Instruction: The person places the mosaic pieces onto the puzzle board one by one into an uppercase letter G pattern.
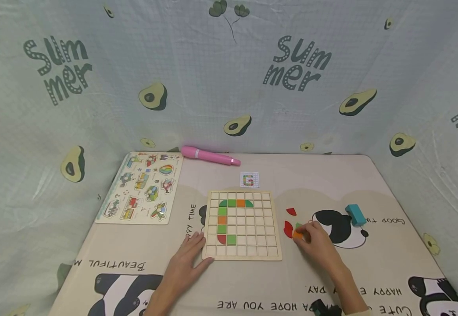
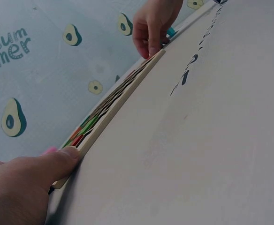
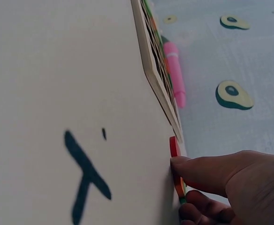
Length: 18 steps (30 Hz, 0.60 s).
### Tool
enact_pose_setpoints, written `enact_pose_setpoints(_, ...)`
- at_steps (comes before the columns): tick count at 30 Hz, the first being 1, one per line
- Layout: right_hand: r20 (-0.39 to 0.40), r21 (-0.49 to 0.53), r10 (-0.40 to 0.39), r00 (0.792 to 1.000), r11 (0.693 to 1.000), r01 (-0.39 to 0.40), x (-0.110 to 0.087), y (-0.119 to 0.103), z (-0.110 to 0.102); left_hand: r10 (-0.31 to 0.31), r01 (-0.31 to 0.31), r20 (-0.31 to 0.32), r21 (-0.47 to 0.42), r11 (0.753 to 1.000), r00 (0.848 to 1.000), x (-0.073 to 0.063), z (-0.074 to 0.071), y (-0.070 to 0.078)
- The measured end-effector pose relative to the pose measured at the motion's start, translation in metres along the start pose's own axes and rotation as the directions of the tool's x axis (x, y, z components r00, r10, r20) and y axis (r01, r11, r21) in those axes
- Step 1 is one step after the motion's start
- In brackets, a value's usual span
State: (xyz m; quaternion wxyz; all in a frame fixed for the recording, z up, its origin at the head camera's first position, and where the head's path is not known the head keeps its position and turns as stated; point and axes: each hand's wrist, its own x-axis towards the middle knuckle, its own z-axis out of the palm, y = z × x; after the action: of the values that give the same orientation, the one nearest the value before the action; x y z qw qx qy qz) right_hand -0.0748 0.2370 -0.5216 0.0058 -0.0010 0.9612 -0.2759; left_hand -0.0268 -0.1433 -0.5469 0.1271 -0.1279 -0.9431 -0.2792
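A wooden grid board (image 1: 255,248) lies mid-table, with green, orange and red tiles set in a partial letter shape along its upper and left squares. My left hand (image 1: 187,261) rests at the board's lower left corner, fingers extended along the side and thumb at the near edge. To the right of the board, my right hand (image 1: 319,243) pinches an orange tile (image 1: 298,235) between thumb and fingers, low over the table. Beside it lie a red rounded piece (image 1: 288,229) and a green piece (image 1: 298,225), partly covered by the fingers. Another red piece (image 1: 291,211) lies farther back.
A small pattern card (image 1: 249,180) showing a coloured G lies behind the board. Farther back is a pink pen-like stick (image 1: 211,156). A picture puzzle board (image 1: 138,188) lies at left, and a teal block (image 1: 356,215) sits at right. Patterned cloth walls surround the table.
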Motion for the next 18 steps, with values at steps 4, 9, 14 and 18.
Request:
enact_pose_setpoints(4,0.021,0.006,0.005,1.0,1.0,-0.005,-0.0013,-0.0006,-0.0019,0.011,-0.011,-0.007,0.004,1.0,1.0,0.0001,0.0005,-0.0001)
enact_pose_setpoints(9,0.049,0.013,0.001,0.999,1.0,-0.002,-0.0024,-0.0014,-0.003,0.011,-0.011,-0.004,0.006,1.0,1.0,0.0003,0.0009,-0.0003)
enact_pose_setpoints(14,0.062,0.021,0.0,0.998,1.0,-0.001,-0.0023,-0.001,-0.0038,0.016,-0.016,-0.007,0.004,1.0,1.0,0.0007,0.0011,-0.0007)
enact_pose_setpoints(18,0.063,0.029,0.001,0.998,1.0,-0.003,-0.0006,-0.0006,-0.004,0.023,-0.023,-0.014,0.007,1.0,1.0,0.0006,0.0024,-0.0019)
